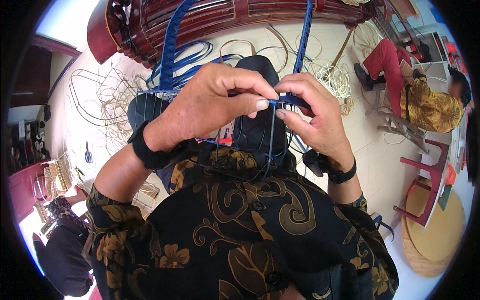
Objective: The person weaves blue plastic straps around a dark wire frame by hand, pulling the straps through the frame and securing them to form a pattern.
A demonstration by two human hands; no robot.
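Note:
A basket frame of thin dark rods [271,142] rests on my lap, with two tall blue woven straps [168,60] rising from it at left and right. My left hand [220,97] is closed in a pinch on a narrow blue strip [290,99] where it wraps a joint of the frame, near the middle of the view. My right hand [312,117] pinches the same strip just to the right, its index finger curled over it and thumb below. The fingertips of both hands almost meet there; the strip is partly hidden by them.
A dark red wooden bench [195,20] crosses the top. Coiled blue and pale strips [332,80] lie on the floor, with scissors [88,152] at left. A seated person [425,105] is at right, beside a red stool [425,165] and round boards [432,225]. Another person [62,250] is at lower left.

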